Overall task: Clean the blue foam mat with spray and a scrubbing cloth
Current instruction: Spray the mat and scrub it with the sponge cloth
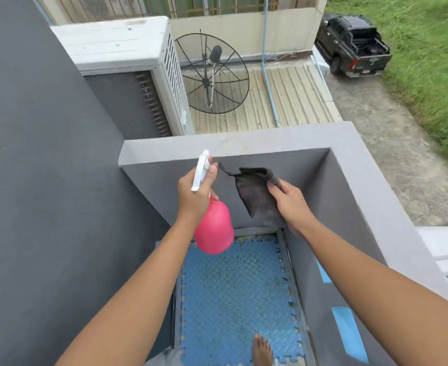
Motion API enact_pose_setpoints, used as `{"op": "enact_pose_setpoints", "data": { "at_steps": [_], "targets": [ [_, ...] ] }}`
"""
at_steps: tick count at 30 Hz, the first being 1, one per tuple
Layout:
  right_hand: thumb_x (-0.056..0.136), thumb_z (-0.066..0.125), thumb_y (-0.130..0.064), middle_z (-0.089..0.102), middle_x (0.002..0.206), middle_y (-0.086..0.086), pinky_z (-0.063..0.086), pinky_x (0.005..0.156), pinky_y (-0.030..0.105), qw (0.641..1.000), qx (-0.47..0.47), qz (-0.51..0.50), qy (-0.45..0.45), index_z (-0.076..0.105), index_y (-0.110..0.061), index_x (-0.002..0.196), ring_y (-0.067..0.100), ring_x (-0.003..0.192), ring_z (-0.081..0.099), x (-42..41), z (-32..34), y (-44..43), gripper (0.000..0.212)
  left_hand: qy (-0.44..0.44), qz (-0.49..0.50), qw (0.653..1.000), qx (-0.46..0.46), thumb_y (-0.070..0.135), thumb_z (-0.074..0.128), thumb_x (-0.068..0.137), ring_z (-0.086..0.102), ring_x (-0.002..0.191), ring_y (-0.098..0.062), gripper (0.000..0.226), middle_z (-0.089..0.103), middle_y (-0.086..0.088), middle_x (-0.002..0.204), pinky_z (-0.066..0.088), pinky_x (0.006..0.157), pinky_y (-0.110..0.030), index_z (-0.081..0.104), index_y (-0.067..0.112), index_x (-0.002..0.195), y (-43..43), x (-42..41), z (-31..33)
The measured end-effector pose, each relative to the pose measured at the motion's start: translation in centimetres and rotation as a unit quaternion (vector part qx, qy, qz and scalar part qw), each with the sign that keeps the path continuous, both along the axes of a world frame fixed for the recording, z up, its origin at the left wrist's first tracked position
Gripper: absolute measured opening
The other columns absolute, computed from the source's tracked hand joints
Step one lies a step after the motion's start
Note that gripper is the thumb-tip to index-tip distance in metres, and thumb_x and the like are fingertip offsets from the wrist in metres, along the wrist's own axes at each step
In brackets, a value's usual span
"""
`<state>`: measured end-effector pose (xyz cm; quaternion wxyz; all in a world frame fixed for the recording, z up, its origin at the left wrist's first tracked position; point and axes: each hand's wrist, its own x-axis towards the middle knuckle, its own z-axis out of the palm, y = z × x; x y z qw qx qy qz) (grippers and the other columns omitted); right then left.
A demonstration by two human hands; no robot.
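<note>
A blue foam mat with interlocking edges covers the narrow balcony floor below me. My left hand grips the neck of a pink spray bottle with a white trigger head, held in the air above the mat's far end. My right hand pinches a dark grey scrubbing cloth, which hangs down in front of the grey parapet wall. Both hands are raised at chest height, well above the mat. A bare foot stands on the mat's near edge.
A grey parapet wall closes the balcony ahead and to the right; a dark wall bounds the left. Beyond are an air conditioner unit, a satellite dish, a corrugated roof and a parked pickup truck.
</note>
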<state>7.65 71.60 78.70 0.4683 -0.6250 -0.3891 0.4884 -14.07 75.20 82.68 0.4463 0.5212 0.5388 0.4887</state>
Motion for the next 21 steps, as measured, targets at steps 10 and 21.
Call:
{"op": "enact_pose_setpoints", "data": {
  "at_steps": [10, 21],
  "targets": [
    [0.101, 0.057, -0.034, 0.076, 0.103, 0.007, 0.06, 0.085, 0.048, 0.981, -0.179, -0.052, 0.047, 0.073, -0.021, 0.104, 0.026, 0.097, 0.073, -3.8, -18.9, -14.6, 0.021, 0.079, 0.003, 0.981, -0.179, 0.026, 0.068, 0.092, 0.048, 0.038, -0.013, 0.023, 0.054, -0.009, 0.055, 0.044, 0.048, -0.032, 0.074, 0.004, 0.089, -17.5, -7.4, -26.5],
    [0.101, 0.057, -0.035, 0.074, 0.095, 0.004, 0.057, 0.075, 0.035, 0.977, -0.206, 0.004, -0.05, 0.07, -0.02, 0.096, 0.02, 0.083, 0.07, -5.4, -52.7, -24.1, 0.02, 0.245, -0.029, 0.917, -0.312, 0.029, 0.074, 0.093, 0.055, 0.045, -0.019, 0.027, 0.055, 0.001, 0.056, 0.044, 0.053, -0.03, 0.068, 0.013, 0.073, -33.6, -14.8, -61.3]
  ]
}}
